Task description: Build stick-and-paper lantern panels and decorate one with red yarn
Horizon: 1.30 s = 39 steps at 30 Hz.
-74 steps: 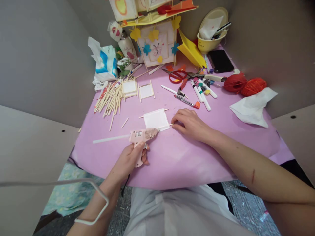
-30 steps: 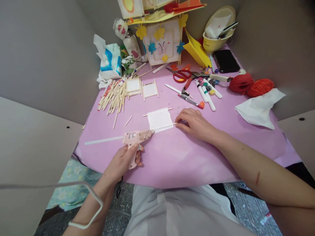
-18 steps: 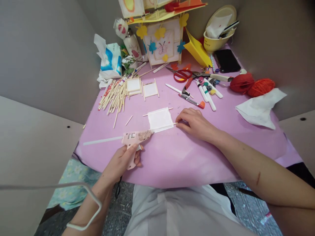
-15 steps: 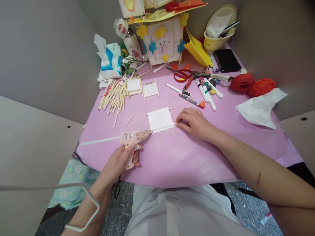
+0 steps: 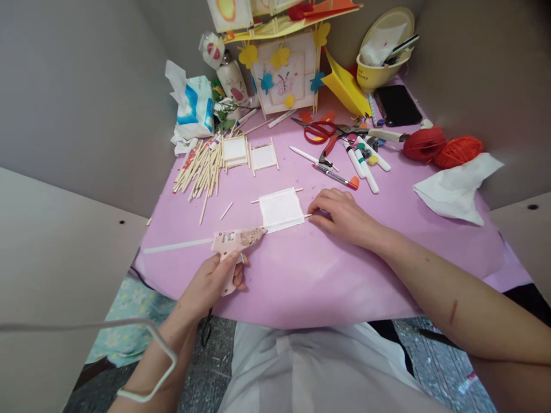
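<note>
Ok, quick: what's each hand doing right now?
Left hand: closed around the pink glue gun.
Right hand: pressing the wooden stick beside the white paper panel.

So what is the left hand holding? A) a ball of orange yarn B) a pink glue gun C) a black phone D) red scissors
B: the left hand grips the handle of the pink plastic glue gun, whose nozzle points at the near left corner of the small white paper square on the purple table cover.
</note>
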Tool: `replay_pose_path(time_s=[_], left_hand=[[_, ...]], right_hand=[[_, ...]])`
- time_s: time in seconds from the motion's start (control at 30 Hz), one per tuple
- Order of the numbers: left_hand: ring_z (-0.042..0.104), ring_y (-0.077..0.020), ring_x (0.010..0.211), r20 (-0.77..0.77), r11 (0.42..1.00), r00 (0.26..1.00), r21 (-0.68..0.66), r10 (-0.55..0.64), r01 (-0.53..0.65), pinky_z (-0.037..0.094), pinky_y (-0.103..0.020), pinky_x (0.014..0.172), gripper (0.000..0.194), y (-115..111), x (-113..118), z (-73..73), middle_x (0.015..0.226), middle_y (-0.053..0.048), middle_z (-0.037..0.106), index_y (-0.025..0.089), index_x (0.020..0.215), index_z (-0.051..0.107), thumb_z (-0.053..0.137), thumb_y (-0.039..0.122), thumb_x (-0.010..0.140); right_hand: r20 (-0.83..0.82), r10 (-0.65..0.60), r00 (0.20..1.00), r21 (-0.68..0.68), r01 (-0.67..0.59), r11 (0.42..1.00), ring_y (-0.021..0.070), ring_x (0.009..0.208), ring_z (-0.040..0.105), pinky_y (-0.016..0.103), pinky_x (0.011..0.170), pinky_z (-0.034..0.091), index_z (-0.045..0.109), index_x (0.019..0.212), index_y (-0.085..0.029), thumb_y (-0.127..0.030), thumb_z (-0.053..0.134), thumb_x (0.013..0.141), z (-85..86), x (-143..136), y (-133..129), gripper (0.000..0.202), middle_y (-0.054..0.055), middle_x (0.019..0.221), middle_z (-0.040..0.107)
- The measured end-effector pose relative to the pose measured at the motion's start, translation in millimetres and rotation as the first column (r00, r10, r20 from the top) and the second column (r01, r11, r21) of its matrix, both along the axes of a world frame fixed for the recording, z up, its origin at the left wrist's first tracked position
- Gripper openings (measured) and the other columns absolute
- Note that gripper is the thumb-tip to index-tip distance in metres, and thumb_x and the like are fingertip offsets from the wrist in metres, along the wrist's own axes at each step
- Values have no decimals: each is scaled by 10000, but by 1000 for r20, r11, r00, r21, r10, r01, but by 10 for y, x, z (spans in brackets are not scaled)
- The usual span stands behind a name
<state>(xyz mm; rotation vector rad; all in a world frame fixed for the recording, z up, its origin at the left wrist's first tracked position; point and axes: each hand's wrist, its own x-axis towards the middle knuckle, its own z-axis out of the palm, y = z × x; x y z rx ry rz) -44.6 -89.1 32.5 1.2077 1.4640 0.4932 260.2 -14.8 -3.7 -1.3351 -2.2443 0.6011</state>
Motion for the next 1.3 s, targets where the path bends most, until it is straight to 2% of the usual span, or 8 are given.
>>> replay_pose_path(time_s=[0.17,0.77,0.97,1.3], left_hand=[[574,-151,563,5,1000,1000,-11,2,-2,458,-250,571,399,-9,-11,-14,597,10,544,166,823,602,463,530,909],[549,-139,532,9,996,997,15,82,-82,469,-248,550,428,6,61,51,565,2,542,161,696,572,503,546,872],[527,-129,533,-15,998,998,19,54,-54,457,-238,551,421,15,42,11,583,-3,564,160,736,582,482,538,894],[582,-149,569,-44,999,999,45,6,-4,458,-250,581,408,33,15,-34,594,16,551,166,797,580,438,528,922]], right_hand=[[0,-2,1000,-6,2,1000,242,1005,532,404,897,338,638,932,-231,-278,569,895,6,0,-4,91,60,1001,623],[-2,-3,1000,-5,3,1000,243,1005,530,409,905,340,638,928,-230,-274,570,894,9,-5,-3,88,60,999,622],[6,-8,1000,-10,8,1000,248,1014,532,410,903,341,639,929,-229,-272,571,893,20,-7,-6,88,64,1001,623],[3,-1,1000,3,1,1000,245,1002,530,400,895,335,642,927,-227,-285,580,895,-5,0,2,91,60,992,622]])
